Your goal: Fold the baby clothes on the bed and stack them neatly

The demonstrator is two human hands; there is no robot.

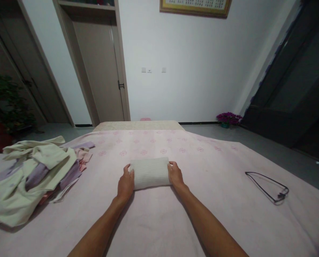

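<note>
Apparently only partway along. Across the broad pink flowered cover [229, 200], count as left, in all likelihood, the loose heap of clothes [17, 194], rumpled in cream, purple and pink on the person's left. Count as done, or nearly so, the pale ribbed cloth [150, 173]: squared into a compact rectangle, centred in front of the person, well apart from the heap. Grasped at its left end by the left hand [125, 184] and at its right end by the right hand [176, 175]. Hard to tell whether resting fully on the cover or raised slightly.

Allow for a framed panel [195, 8] cropped by the top edge, and for forearms cropped by the bottom one. Impossible to count garments buried in the heap. Unsure what to call the thin black loop [272, 179] at right. Impossible, too, to see layers inside the ribbed cloth, or fingertips tucked behind it.
</note>
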